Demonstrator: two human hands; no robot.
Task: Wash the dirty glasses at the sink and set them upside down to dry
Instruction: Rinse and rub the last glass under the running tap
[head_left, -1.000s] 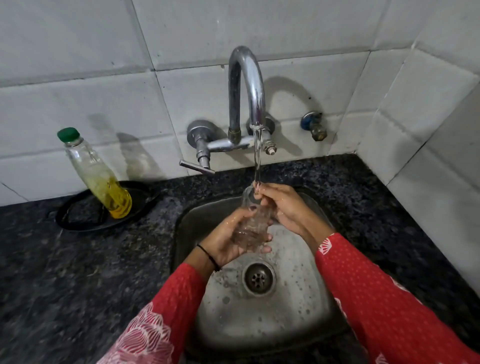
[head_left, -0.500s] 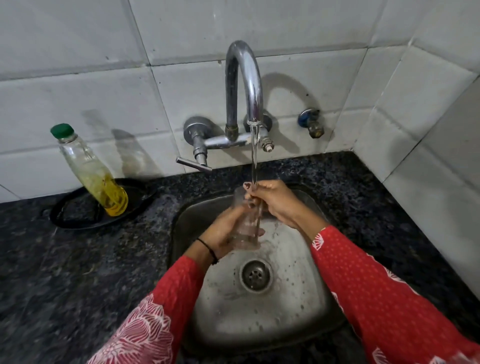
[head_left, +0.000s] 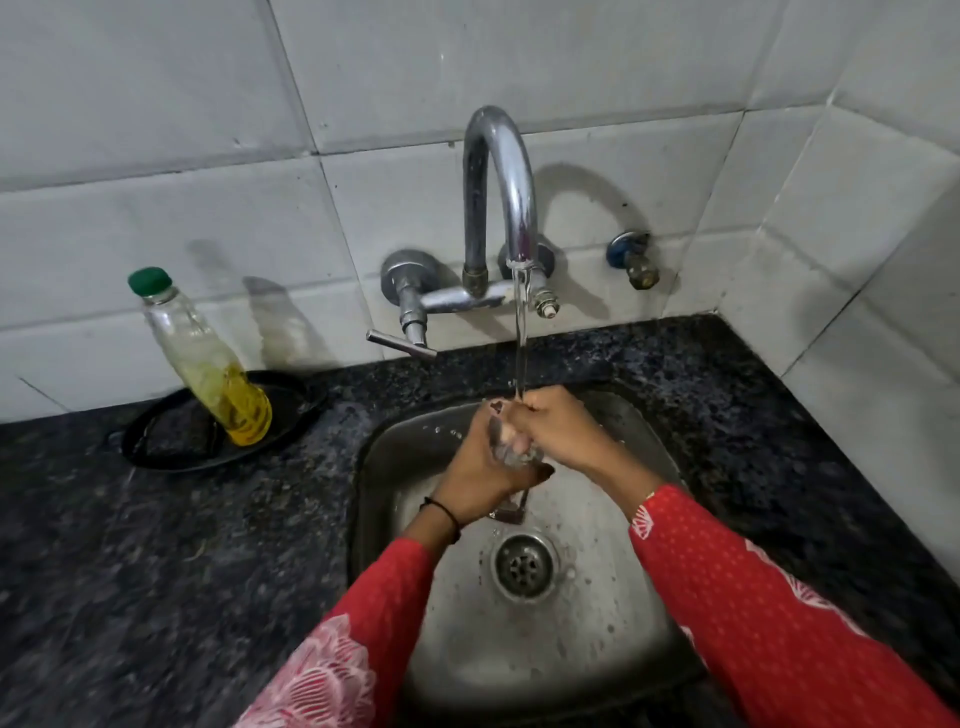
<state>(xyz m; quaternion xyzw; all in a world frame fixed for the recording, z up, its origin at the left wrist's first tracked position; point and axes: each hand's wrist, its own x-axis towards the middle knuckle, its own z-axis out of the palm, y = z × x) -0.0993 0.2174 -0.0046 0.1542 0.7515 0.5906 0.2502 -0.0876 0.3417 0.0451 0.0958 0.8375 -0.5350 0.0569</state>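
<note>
A clear drinking glass (head_left: 511, 451) is held over the steel sink (head_left: 613, 597), mostly hidden between my hands. My left hand (head_left: 480, 467) wraps around its body from the left. My right hand (head_left: 553, 431) is closed over its upper part from the right, knuckles up. Water runs from the chrome tap (head_left: 501, 208) in a thin stream (head_left: 521, 343) and lands on my right hand and the top of the glass. The base of the glass shows just below my left fingers, above the drain (head_left: 523, 564).
A clear bottle with a green cap and yellow liquid (head_left: 208, 364) leans in a black dish (head_left: 171, 441) on the dark granite counter (head_left: 156, 571) left of the sink. A small blue valve (head_left: 634, 260) sticks out of the tiled wall. Tiled walls close the back and right.
The glass has tipped from upright to tilted and sits lower between my hands. My right hand has closed over its top, where before its fingers were at the rim.
</note>
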